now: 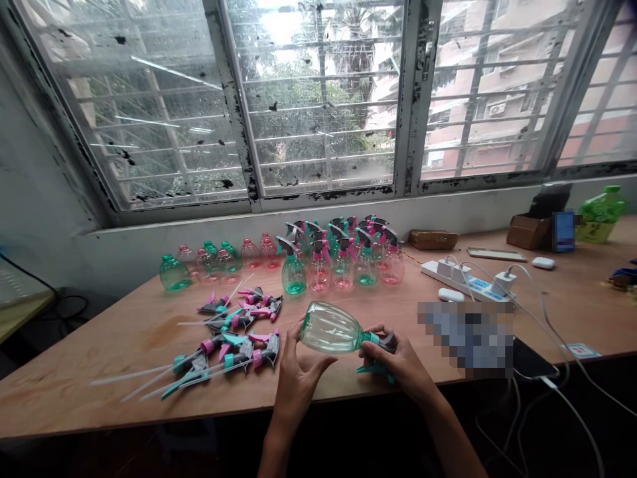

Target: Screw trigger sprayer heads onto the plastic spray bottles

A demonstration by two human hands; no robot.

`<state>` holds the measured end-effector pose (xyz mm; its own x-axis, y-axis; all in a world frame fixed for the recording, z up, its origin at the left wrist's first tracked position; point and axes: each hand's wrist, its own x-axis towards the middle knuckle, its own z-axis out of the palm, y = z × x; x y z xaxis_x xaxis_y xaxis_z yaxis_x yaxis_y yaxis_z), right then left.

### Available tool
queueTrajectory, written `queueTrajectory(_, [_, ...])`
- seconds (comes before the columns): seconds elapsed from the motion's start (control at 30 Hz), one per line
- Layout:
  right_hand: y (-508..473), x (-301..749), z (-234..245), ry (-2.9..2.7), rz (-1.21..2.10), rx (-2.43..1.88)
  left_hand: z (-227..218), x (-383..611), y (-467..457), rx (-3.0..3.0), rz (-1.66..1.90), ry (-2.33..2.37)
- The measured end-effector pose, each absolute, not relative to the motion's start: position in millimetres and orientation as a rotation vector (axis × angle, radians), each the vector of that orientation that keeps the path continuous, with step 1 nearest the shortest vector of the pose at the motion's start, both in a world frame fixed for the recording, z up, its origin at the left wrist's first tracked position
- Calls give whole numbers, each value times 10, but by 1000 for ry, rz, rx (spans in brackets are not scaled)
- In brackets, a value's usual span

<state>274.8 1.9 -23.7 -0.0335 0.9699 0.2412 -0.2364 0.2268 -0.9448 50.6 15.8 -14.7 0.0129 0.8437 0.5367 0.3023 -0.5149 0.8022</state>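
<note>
A clear green spray bottle (331, 326) lies tilted on its side in the air above the table's front edge, its base to the left. My left hand (297, 372) is at the base, fingers curled against it and the thumb stretched out below the body. At the neck, my right hand (393, 358) is closed around the grey and teal trigger sprayer (387, 342), which is fitted to the bottle; its teal trigger points down. Fingers partly cover the collar. To the left lie several loose trigger sprayers (239, 355) in pink, teal and grey, with thin clear tubes.
Several bottles with sprayers (343, 269) stand at the back, beside open-necked green and pink bottles (175, 273). On the right are a power strip (468, 282) with white cables, a phone (535, 358), a brown box (530, 231) and a green jug (602, 216). A barred window rises behind the wooden table (124, 338).
</note>
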Motion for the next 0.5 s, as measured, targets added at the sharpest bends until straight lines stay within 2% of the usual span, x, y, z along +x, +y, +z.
queueTrajectory(0.5, [10, 2744, -216, -1154, 1129, -832, -154, 506, 150, 1946, 1515, 1203])
